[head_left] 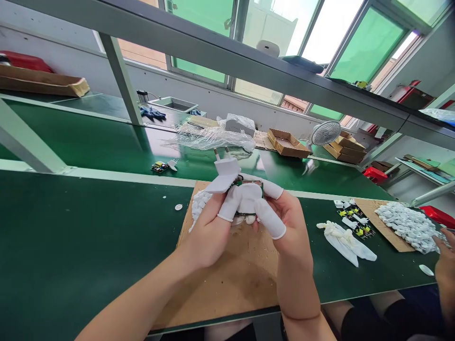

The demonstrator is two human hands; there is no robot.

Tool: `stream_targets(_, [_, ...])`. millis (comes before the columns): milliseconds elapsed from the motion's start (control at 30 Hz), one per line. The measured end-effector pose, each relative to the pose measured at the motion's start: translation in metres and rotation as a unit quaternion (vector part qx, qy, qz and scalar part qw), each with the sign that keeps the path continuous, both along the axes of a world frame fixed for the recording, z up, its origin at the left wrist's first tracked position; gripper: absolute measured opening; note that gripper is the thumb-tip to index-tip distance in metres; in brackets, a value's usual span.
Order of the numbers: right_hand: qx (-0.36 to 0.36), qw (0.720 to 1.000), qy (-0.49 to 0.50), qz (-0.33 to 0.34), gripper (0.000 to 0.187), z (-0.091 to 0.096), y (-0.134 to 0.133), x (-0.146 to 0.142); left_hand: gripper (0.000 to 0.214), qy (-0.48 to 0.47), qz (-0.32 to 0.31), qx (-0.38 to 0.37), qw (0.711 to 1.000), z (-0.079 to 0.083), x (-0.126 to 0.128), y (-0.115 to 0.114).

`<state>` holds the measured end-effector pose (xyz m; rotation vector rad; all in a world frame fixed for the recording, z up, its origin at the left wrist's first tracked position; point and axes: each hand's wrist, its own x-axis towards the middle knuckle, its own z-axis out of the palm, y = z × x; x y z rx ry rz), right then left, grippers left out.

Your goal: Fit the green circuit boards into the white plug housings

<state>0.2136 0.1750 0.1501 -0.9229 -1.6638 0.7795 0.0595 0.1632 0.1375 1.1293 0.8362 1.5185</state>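
Observation:
White finger cots cover several of my fingertips. In front of me, above a brown cardboard sheet (227, 284), my left hand (209, 227) and my right hand (284, 218) are both closed around a green circuit board (254, 182), whose middle my fingers largely hide. Next to the board, over my left fingers, sits a white plug housing (226, 173) with two prongs pointing up and away; whether it is wired to the board I cannot tell. A pile of small white parts (200, 203) lies on the cardboard, partly behind my left hand.
On the right are a white glove (346, 241), circuit boards (353, 218), a heap of white pieces (405, 225) on cardboard and another person's hand (446, 255). Beyond stand plastic wrap (213, 139), an open carton (287, 143) and a small fan (326, 133). A shelf beam (213, 52) crosses overhead.

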Motion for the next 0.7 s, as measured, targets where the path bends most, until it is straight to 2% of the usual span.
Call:
stream_targets(167, [0.033,0.998,0.051,-0.007,0.04,-0.004,0.001,-0.002,0.035,0.12,-0.115,0.098,0.981,0.008,-0.005,-0.005])
stream_targets(300, [0.017,0.999,0.049,-0.007,0.039,-0.006,-0.001,0.002,0.031,0.202,-0.138,0.167,0.955,0.015,-0.013,-0.003])
stream_targets(367, [0.01,0.996,0.084,0.004,0.036,-0.009,0.0,0.002,0.026,0.219,-0.148,0.183,0.947,0.012,-0.016,-0.001])
stream_targets(467, [-0.025,0.99,0.132,0.046,0.034,-0.014,0.002,0.0,0.027,0.191,-0.171,0.19,0.948,0.0,-0.015,0.002])
stream_targets(567, [-0.048,0.986,0.148,0.057,0.035,-0.018,0.0,-0.005,0.034,0.131,-0.148,0.187,0.962,-0.009,-0.007,0.002])
stream_targets(700, [-0.038,0.985,0.163,0.044,0.038,-0.021,-0.002,-0.013,0.037,0.11,-0.031,0.19,0.975,-0.007,0.002,0.002])
